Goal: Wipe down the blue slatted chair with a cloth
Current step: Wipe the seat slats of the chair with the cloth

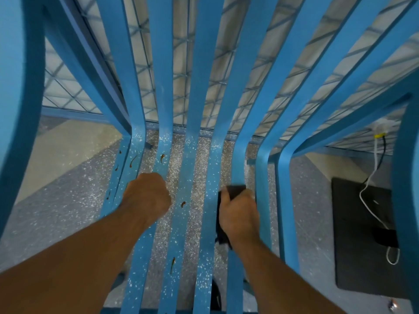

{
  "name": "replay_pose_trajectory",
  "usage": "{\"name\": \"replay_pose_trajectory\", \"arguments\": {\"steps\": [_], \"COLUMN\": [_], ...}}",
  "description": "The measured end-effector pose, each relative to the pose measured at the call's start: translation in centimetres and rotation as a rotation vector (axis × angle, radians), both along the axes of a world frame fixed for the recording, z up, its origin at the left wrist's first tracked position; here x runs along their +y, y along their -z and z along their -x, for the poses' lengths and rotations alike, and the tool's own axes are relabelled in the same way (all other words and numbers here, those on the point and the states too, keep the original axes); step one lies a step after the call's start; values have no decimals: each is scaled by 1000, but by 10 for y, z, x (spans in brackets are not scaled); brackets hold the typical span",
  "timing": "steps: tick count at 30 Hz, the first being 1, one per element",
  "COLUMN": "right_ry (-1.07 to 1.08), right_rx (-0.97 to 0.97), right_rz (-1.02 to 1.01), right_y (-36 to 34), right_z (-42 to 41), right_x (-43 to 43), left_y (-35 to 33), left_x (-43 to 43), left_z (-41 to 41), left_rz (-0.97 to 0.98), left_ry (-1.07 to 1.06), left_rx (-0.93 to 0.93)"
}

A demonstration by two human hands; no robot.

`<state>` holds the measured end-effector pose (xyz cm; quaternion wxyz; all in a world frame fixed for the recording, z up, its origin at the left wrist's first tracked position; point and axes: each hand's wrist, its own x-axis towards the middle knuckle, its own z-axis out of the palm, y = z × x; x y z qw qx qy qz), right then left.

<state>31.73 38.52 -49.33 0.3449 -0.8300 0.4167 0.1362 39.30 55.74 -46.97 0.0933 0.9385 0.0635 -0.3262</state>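
The blue slatted chair [192, 109] fills the view from above, its back slats curving down into the seat slats. White specks and a few brown smears dot the seat slats. My right hand [239, 214] grips a dark cloth [234, 191] and presses it on a seat slat right of the middle. My left hand [147, 196] is curled in a fist on the slats at the left of the seat; what it holds, if anything, is hidden.
Speckled grey floor shows between the slats. A dark mat [360, 236] lies on the floor to the right with a white cable [371, 196] across it. A blue wire-mesh fence [181, 96] stands behind the chair back.
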Motion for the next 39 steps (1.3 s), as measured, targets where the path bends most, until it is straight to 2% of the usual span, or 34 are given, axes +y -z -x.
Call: {"name": "replay_pose_trajectory", "arguments": {"steps": [3,6,10,14,17,22,26,29,31,36,39], "right_ry": [59,14,14,-163,-233,-238,-193,-148,-128,-144,-121], "right_rx": [29,82,-67,-110,-96,-19,18,53,62,97,-12], "right_rz": [-62,-28,57,189,180,140,89,64,58,52,-81], "right_y": [2,7,14,11,6,-2,-9,-15,-20,-35,-44], "right_z": [-43,-72,-69,-25,18,83,127,155,172,215,238], "right_x": [-14,-23,-19,-8,1,18,32,40,46,60,61], "left_y": [2,3,2,-3,-5,-11,-24,-40,-52,-63,-51], "left_x": [0,1,-1,-1,-2,-2,0,-5,-7,-1,-2], "left_z": [0,0,0,-2,2,14,38,62,85,166,220], "left_rz": [-16,-7,-26,-27,-8,-10,13,-6,104,356,420], "left_ry": [19,16,32,45,38,3,-20,148,192,59,-4], "left_rx": [16,28,42,50,19,-42,-181,-327,-359,-285,-163]}}
